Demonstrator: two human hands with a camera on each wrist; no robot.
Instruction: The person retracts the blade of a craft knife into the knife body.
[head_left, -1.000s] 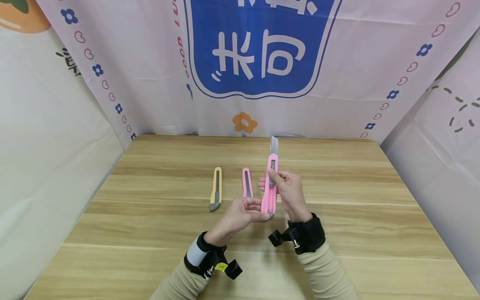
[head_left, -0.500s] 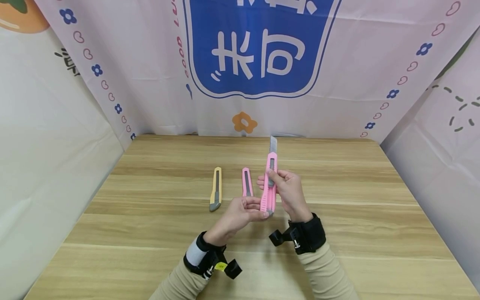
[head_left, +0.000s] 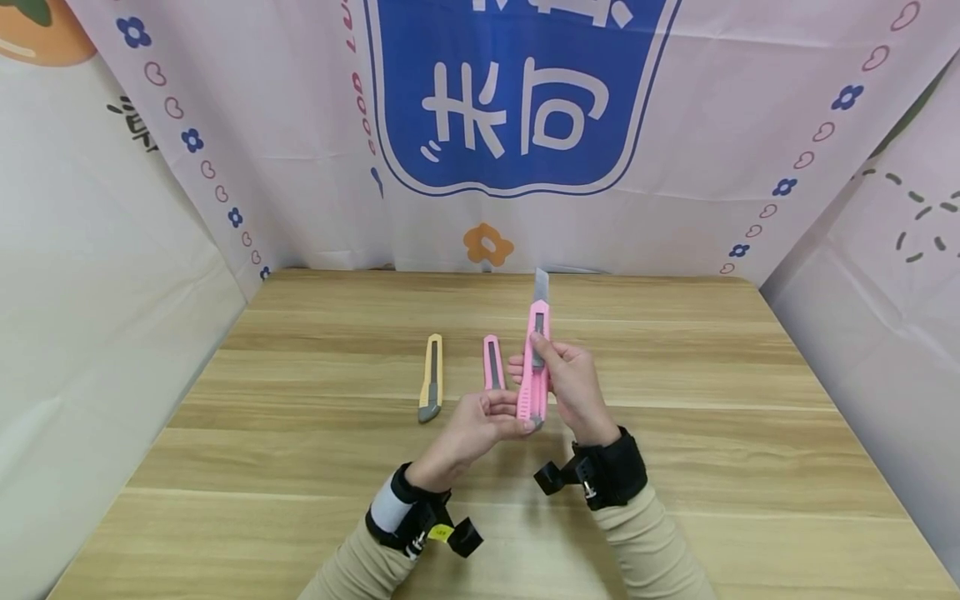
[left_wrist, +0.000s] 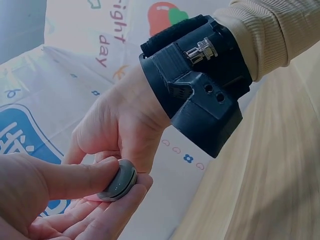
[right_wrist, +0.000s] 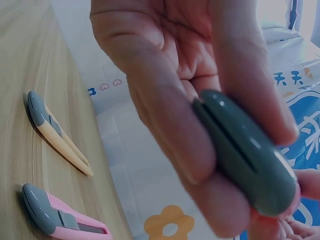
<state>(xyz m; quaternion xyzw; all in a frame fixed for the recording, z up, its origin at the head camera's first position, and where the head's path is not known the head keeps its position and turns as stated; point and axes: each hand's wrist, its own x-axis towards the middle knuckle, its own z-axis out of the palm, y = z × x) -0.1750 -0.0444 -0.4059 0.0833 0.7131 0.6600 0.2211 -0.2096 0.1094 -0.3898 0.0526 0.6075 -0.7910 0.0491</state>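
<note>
A pink utility knife [head_left: 533, 387] is held upright above the table by both hands, its blade [head_left: 541, 287] sticking out of the top. My left hand [head_left: 476, 432] pinches the grey end cap [right_wrist: 250, 155] between thumb and fingers. Higher on the body, my right hand [head_left: 576, 387] grips it, thumb on the front by the grey slider. Behind the left fingertips lies a second pink utility knife [head_left: 491, 362], its lower end hidden in the head view. To its left lies a yellow utility knife [head_left: 431, 379]. Both lying knives show no blade out.
The wooden table [head_left: 262, 433] spreads around the hands. A printed cloth [head_left: 315, 200] hangs at its back edge, with more cloth at both sides. Each wrist wears a black camera mount [head_left: 611, 468].
The held knife and the right hand have drifted slightly left, and the blade tip is a touch higher. Both grips look the same; the two lying knives have not moved.
</note>
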